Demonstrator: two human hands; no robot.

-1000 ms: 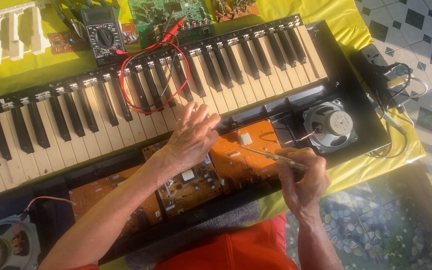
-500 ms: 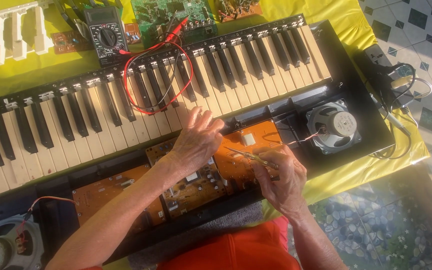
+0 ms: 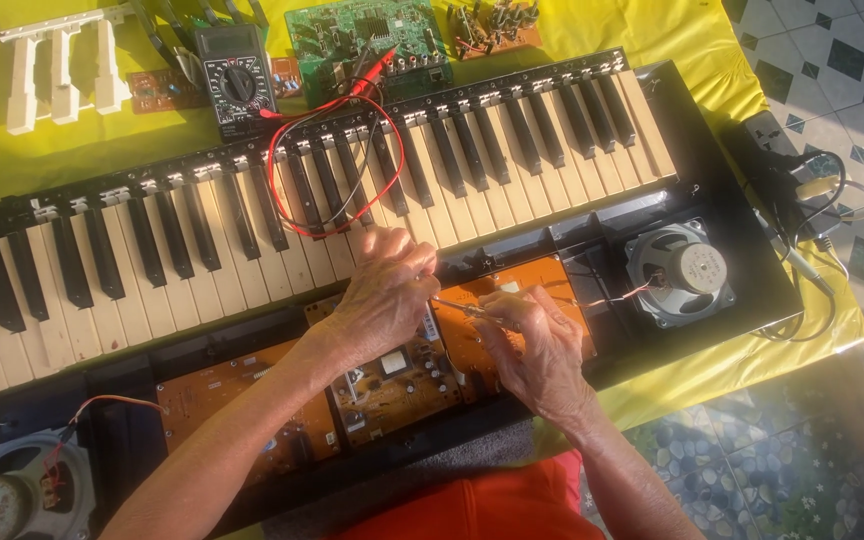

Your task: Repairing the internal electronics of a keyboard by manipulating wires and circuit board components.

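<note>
The person is working inside an opened keyboard [image 3: 512, 150] on a yellow surface [image 3: 652, 40]. The right hand [image 3: 542, 345] is pinching a thin metal tool [image 3: 464, 308] over the orange circuit board [image 3: 527, 285]. The left hand [image 3: 384, 295] is curled closed at the tool's tip (what it is holding is hidden). This looks like a careful poking step. The next move needs a steady, small touch.

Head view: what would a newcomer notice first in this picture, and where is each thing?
First, the opened keyboard lying across the yellow cloth, its orange circuit boards bare along the near edge. Over those boards the left hand and right hand meet, the right one holding a thin tool. A round speaker sits at the right end, and a multimeter with red and black leads lies behind the keys.
</note>
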